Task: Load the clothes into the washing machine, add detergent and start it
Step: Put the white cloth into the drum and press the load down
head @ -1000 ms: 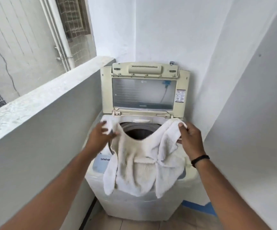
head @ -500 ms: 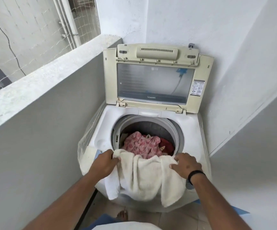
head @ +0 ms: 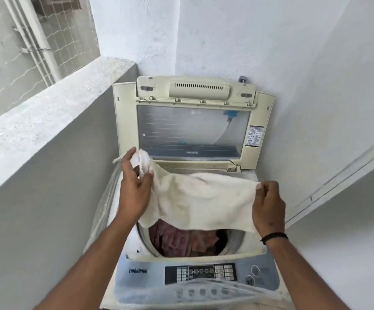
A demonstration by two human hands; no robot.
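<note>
The loading is under way but not finished; the cream terry-cloth towel [head: 206,198] is stretched in the air between the two hands, above the mouth of the round drum [head: 233,240] of the white top-loading washing machine [head: 264,251]; its lower edge hangs just over the opening and it is not yet inside. The left hand [head: 134,186] pinches one bunched corner up near the raised cream lid with the clear window [head: 192,128]; the right hand [head: 269,204] pinches the opposite edge. Pink and red patterned clothes [head: 181,240] already lie in the drum. By the look of it, dropping the towel in, adding detergent, shutting the lid and pressing buttons on the grey plastic-covered control panel [head: 200,274] all remain; no detergent is in view.
</note>
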